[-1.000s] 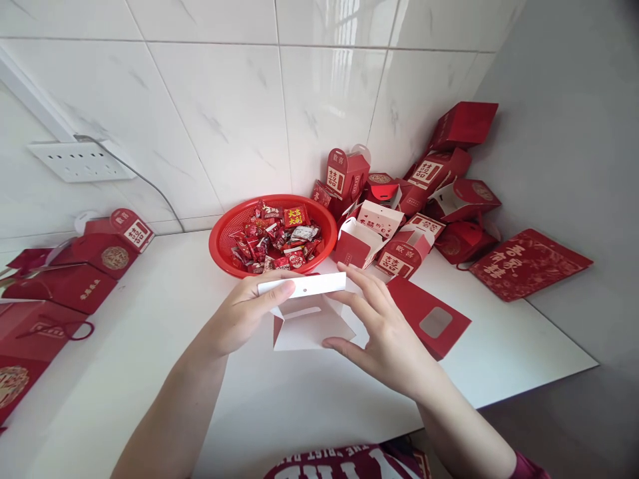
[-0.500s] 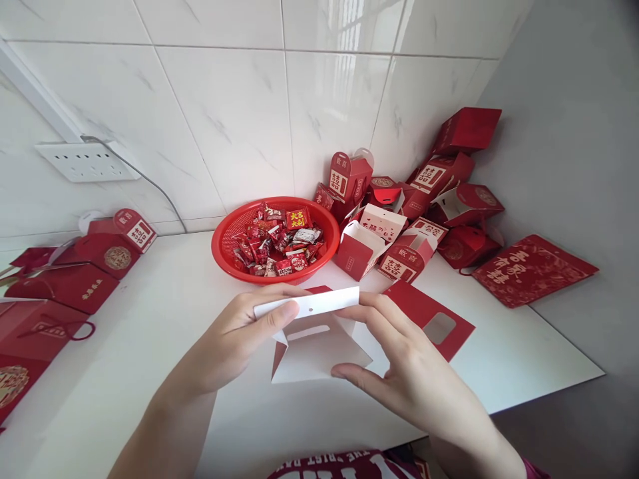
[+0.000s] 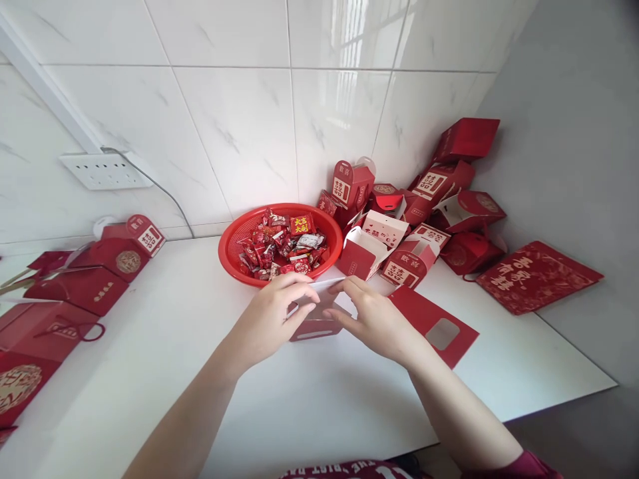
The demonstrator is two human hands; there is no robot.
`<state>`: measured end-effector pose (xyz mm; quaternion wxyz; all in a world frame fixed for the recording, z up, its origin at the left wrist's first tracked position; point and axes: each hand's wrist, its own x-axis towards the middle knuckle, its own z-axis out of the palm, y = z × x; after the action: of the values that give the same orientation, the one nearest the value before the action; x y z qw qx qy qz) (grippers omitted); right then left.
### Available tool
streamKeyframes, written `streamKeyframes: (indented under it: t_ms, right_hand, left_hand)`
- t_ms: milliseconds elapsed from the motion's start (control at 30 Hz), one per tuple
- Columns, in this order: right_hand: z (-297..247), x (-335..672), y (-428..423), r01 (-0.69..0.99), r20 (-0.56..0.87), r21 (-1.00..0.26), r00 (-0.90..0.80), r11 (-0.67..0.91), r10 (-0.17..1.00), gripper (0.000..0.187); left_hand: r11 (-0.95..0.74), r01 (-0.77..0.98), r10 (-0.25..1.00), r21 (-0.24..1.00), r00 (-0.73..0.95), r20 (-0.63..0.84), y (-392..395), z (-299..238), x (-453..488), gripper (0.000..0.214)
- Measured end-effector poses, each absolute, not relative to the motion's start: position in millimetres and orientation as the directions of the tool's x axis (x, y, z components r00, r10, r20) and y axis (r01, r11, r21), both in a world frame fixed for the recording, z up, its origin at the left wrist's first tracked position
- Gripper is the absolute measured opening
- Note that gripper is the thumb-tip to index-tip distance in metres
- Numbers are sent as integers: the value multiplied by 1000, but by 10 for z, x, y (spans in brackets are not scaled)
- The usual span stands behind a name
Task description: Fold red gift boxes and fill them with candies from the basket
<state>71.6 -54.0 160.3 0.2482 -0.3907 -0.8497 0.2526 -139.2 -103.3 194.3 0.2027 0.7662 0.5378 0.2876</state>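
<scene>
Hands (image 3: 267, 322) (image 3: 377, 326) hold a box (image 3: 315, 327) (candy (image 3: 301, 224) reads "大吉大利").

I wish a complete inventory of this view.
Folded paper box: one, red, centre
Perforated plastic basket: one, red, behind box
Wrapped candies: many, mostly red, in basket
Flat windowed card: one, red, box's right
Paper gift boxes: many, red, both sides
Patterned paper piece: one, red, far right
Socket panel: one, white, left
Cable: one, grey, by panel
Tiled wall: one, white, behind
Plain wall: one, grey, right
Table: one, white, underneath
Shirt: one, maroon, bottom
Left hand, right hand: one each, at box
</scene>
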Motion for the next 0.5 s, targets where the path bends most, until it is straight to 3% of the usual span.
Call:
streamKeyframes:
  t_ms: [133, 300, 400, 500]
  right_hand:
    - [1594, 786, -506, 505, 229, -577, -655, 642, 720, 31]
    - [1677, 1048, -435, 506, 327, -522, -625, 686, 709, 15]
    - [1932, 1314, -347, 549, 488, -500, -461, 670, 741, 13]
    - [2308, 1603, -80, 726, 726, -413, -102, 550, 680, 15]
  left_hand:
    - [-314, 729, 949, 609, 232, 211, -1007, 1951, -1426, 20]
    - [-321, 748, 943, 581, 198, 266, -1007, 2012, -1501, 21]
    - [-329, 763, 927, 557, 149, 343, -1043, 2078, -1551, 22]
    - [-296, 770, 927, 565, 90, 364, -1082, 2139, -1589, 23]
